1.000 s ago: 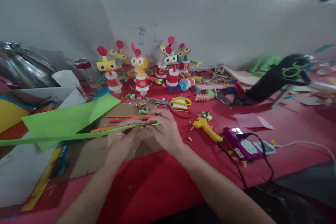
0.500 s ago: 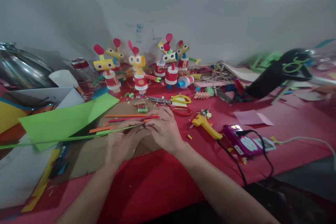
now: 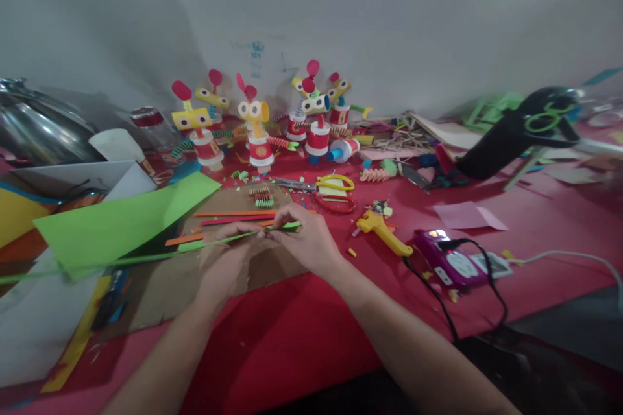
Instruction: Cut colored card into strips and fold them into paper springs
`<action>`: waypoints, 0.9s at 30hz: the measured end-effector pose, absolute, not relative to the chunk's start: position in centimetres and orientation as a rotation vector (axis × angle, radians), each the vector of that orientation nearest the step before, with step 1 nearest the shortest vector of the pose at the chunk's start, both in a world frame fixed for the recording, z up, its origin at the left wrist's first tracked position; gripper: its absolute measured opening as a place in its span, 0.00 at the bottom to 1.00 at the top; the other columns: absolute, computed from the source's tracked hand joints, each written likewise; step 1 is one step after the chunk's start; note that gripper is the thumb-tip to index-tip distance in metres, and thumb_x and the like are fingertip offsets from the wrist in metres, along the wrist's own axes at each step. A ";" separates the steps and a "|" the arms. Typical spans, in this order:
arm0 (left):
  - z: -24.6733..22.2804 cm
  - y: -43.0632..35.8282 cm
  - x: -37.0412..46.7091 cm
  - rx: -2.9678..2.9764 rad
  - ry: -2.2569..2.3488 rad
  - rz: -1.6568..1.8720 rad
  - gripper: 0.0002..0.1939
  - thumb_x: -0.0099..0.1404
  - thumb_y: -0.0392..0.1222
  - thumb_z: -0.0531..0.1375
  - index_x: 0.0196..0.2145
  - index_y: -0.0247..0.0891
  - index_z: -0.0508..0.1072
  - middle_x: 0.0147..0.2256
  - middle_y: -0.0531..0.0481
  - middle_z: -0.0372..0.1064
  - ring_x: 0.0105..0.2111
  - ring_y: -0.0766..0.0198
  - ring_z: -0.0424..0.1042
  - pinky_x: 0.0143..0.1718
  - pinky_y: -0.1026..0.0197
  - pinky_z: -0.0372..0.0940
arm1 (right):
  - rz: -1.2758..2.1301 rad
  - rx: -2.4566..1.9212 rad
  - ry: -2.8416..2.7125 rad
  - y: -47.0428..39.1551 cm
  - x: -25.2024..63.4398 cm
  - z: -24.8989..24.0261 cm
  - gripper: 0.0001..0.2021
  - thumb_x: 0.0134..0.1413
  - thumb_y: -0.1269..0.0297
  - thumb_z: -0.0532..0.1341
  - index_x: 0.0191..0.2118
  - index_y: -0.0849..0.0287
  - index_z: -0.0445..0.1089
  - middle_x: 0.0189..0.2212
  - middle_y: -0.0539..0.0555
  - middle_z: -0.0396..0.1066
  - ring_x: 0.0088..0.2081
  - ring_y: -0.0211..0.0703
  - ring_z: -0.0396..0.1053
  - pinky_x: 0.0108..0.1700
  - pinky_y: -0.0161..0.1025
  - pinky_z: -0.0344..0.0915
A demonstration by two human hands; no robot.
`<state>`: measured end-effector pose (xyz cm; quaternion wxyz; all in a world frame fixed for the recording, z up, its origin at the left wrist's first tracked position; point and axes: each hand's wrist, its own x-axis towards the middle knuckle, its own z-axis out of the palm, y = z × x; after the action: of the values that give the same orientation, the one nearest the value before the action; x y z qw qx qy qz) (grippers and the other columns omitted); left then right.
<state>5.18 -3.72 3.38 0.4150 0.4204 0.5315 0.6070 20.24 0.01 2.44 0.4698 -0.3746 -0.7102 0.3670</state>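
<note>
A long green paper strip (image 3: 189,250) stretches from the left edge of view to my fingers, its short end showing past my right fingertips. My left hand (image 3: 228,256) pinches the strip near that end. Beside it, fingertips almost meeting, my right hand (image 3: 306,237) is also closed on the strip. Both hands are just above a brown cardboard sheet (image 3: 160,295). Behind them lie an orange paper strip (image 3: 219,213), a red strip and folded paper springs (image 3: 263,199). Scissors (image 3: 335,191) with yellow and red handles rest beyond my right hand.
Paper-cup figures (image 3: 209,149) stand along the wall. A yellow glue gun (image 3: 387,233) and a purple power strip (image 3: 452,262) with cords sit on the right. At left are a green paper sheet (image 3: 131,220), a metal jug (image 3: 43,123) and a white box (image 3: 82,178).
My right fingers have lifted and shifted slightly, and the green strip's end now shows beyond them. The strip's left part has dropped a little. My left hand stays nearly in place.
</note>
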 end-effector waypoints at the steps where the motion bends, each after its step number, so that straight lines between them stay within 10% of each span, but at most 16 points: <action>1: 3.3 -3.7 5.2 1.016 1.309 1.526 0.09 0.42 0.40 0.72 0.23 0.38 0.78 0.25 0.51 0.76 0.27 0.63 0.73 0.34 0.61 0.68 | 0.948 -0.909 -1.762 0.1 20.3 2.4 0.05 0.49 0.69 0.65 0.35 0.54 0.75 0.30 0.49 0.75 0.34 0.40 0.71 0.37 0.37 0.65; 27: 4.0 -1.7 0.7 0.439 1.326 1.811 0.11 0.40 0.33 0.72 0.22 0.32 0.75 0.22 0.52 0.72 0.21 0.72 0.69 0.25 0.70 0.66 | 1.331 -1.036 -1.600 2.4 21.3 1.3 0.04 0.45 0.64 0.64 0.25 0.57 0.74 0.17 0.46 0.67 0.20 0.34 0.63 0.26 0.33 0.60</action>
<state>0.68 -1.69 4.00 0.4144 0.1745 0.5275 0.7208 21.30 2.38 1.35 0.3971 -0.4089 -0.6318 0.5253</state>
